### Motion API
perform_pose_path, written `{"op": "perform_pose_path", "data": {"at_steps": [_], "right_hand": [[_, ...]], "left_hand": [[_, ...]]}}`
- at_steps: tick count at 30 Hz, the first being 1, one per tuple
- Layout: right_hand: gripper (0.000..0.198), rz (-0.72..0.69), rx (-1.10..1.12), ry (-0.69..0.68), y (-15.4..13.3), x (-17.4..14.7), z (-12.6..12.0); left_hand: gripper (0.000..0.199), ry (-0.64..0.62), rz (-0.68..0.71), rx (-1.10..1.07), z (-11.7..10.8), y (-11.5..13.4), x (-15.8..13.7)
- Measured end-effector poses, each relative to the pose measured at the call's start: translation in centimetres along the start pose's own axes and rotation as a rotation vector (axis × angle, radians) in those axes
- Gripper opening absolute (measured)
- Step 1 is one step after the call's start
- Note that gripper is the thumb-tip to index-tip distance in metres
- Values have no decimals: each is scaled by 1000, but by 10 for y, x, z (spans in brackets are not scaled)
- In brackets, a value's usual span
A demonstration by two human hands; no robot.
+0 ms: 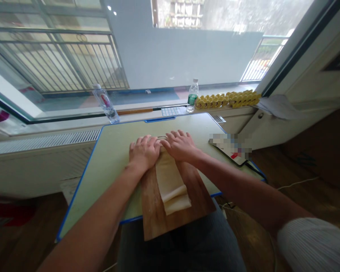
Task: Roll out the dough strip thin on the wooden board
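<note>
A long, pale sheet of dough [170, 175] lies lengthwise on a wooden board [151, 215]. Its near end is folded over itself in a soft crease. My left hand [144, 151] rests palm down over the far left part of the board, its fingers stretched forward beside the dough's far end. From the right, my right hand [181, 145] lies flat with fingers apart, its thumb side at the dough and almost meeting my left hand. What lies beneath both palms is hidden. A thin dark curved line shows just beyond the hands.
The board overhangs the near edge of a pale green, blue-rimmed table [113, 151]. A phone-like device [229, 149] with a cable lies at the right. Along the windowsill stand a tilted bottle [106, 104], another bottle [192, 96] and a yellow row of rounded pieces [229, 99].
</note>
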State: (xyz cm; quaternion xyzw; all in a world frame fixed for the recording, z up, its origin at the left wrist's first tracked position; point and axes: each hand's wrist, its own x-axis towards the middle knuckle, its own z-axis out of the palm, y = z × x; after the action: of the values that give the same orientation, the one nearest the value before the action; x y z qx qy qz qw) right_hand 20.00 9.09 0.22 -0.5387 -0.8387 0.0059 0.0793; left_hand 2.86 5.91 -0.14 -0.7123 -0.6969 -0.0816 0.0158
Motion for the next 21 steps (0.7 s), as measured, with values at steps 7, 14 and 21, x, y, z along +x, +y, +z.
{"op": "perform_pose_path", "data": {"at_steps": [7, 14, 21], "right_hand": [[57, -30, -4, -29, 1, -24, -6], [57, 127, 76, -58, 21, 55, 5], [56, 116, 84, -152, 26, 57, 10]], "left_hand": [[64, 18, 18, -34, 3, 1, -27], [61, -39, -53, -41, 0, -8, 39], [68, -133, -40, -49, -1, -11, 44]]}}
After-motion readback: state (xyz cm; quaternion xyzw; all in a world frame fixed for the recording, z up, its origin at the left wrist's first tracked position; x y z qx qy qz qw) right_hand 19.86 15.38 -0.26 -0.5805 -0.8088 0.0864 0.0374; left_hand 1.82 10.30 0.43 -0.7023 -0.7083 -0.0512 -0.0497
